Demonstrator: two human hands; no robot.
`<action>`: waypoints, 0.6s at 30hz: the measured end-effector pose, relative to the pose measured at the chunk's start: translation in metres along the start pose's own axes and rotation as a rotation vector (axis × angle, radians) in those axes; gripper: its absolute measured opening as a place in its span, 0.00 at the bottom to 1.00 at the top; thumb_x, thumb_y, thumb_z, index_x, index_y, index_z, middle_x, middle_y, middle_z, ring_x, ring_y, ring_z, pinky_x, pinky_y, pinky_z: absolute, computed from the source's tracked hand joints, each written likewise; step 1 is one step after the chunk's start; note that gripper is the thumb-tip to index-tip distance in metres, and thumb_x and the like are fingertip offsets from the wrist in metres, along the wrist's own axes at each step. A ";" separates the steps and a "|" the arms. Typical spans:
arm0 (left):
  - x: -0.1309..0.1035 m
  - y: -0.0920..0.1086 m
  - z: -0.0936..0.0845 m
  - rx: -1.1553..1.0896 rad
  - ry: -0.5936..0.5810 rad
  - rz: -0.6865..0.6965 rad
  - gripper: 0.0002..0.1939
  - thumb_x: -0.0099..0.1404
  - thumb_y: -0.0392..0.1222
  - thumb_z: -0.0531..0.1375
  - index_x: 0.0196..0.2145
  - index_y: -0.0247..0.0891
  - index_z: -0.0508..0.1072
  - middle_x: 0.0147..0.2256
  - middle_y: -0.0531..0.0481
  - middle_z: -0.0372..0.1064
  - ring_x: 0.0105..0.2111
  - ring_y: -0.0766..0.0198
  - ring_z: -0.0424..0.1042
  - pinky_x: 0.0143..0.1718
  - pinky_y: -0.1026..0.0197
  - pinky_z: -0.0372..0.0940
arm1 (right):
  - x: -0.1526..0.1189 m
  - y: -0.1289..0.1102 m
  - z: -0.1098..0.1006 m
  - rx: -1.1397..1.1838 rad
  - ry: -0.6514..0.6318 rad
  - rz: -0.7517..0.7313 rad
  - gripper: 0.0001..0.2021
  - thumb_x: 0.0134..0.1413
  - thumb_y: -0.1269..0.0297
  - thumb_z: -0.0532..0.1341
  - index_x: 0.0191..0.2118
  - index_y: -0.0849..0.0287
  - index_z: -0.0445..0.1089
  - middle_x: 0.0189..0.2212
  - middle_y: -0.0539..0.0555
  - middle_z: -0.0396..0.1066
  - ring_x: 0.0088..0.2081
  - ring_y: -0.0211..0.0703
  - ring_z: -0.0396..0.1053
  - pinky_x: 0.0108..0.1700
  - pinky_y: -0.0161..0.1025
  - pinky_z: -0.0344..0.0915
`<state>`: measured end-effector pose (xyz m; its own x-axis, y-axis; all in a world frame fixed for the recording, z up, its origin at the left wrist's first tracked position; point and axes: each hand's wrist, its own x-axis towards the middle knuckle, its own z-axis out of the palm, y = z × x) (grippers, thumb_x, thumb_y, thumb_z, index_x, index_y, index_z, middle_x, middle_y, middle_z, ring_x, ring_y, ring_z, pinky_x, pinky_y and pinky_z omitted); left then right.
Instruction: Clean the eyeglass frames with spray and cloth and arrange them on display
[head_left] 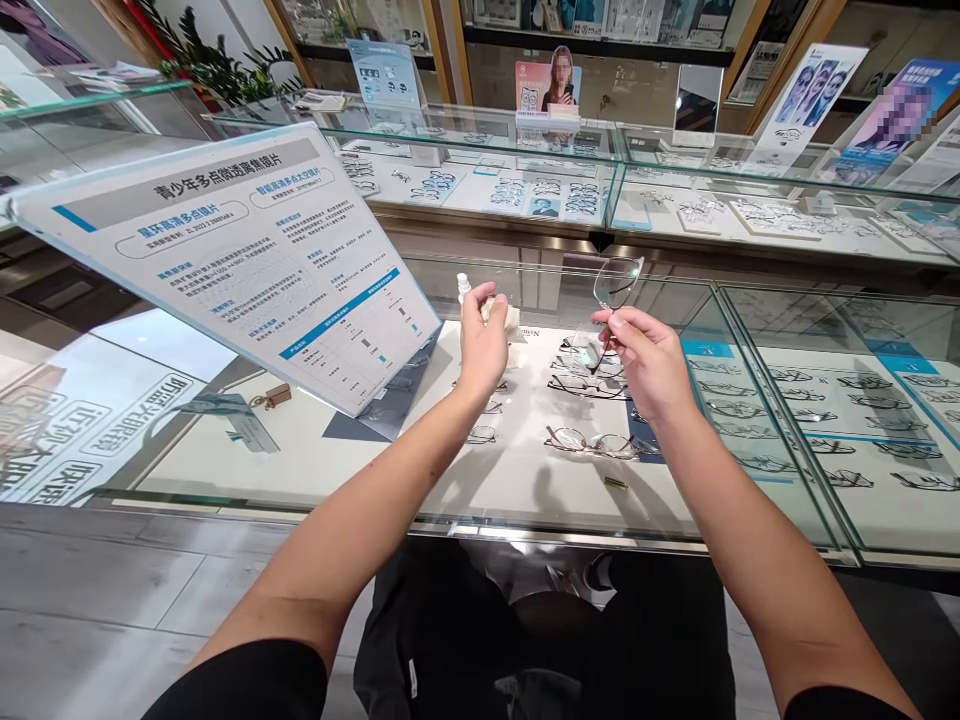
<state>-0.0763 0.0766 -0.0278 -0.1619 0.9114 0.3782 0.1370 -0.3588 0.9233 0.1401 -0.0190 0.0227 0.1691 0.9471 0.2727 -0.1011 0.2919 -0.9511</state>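
Observation:
A pair of thin-framed eyeglasses [619,284] is pinched in my right hand [651,362], raised above the glass display case [510,500]. One lens points up and the other hangs lower, partly behind my fingers. To the left, my left hand [484,338] has its fingers curled around a pale, cloth-like item [512,318], mostly hidden behind the hand. Just beyond those fingers stands a small white bottle [463,287]. Several eyeglasses [592,442] are laid out in rows in the case below and between my hands.
A large printed sign [247,260] leans at the left, close to my left hand. A small brown block [278,395] lies below it. Behind runs another glass case [480,185] with eyeglasses and upright ad cards [806,105].

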 end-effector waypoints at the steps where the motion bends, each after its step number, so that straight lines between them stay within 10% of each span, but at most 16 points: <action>1: -0.001 0.000 0.001 0.019 0.011 -0.028 0.18 0.78 0.58 0.59 0.57 0.47 0.73 0.60 0.39 0.73 0.60 0.50 0.73 0.65 0.44 0.67 | 0.000 -0.001 0.000 0.001 -0.001 -0.004 0.10 0.58 0.50 0.72 0.38 0.49 0.83 0.45 0.53 0.81 0.40 0.45 0.72 0.45 0.46 0.70; 5: -0.010 0.014 0.001 0.087 0.019 0.006 0.17 0.78 0.53 0.61 0.59 0.47 0.73 0.66 0.41 0.70 0.67 0.49 0.68 0.73 0.40 0.58 | 0.000 -0.006 -0.002 -0.086 -0.012 -0.109 0.07 0.62 0.55 0.70 0.38 0.50 0.84 0.42 0.53 0.80 0.42 0.46 0.72 0.48 0.47 0.68; 12: -0.025 0.044 -0.005 0.260 -0.112 0.595 0.45 0.68 0.70 0.67 0.73 0.48 0.62 0.76 0.36 0.56 0.77 0.40 0.56 0.75 0.35 0.56 | -0.006 -0.013 -0.002 -0.601 -0.049 -0.409 0.12 0.72 0.57 0.61 0.35 0.52 0.77 0.39 0.54 0.78 0.44 0.52 0.71 0.51 0.52 0.64; 18: -0.026 0.043 -0.002 0.314 -0.288 0.713 0.44 0.66 0.71 0.68 0.71 0.48 0.68 0.71 0.35 0.67 0.71 0.41 0.67 0.72 0.36 0.60 | -0.007 -0.007 -0.003 -0.836 -0.115 -0.461 0.11 0.74 0.62 0.57 0.36 0.52 0.71 0.36 0.54 0.77 0.42 0.52 0.67 0.49 0.51 0.59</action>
<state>-0.0683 0.0369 0.0020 0.3180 0.5175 0.7944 0.3852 -0.8361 0.3905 0.1424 -0.0283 0.0267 -0.0846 0.7836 0.6155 0.6907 0.4913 -0.5306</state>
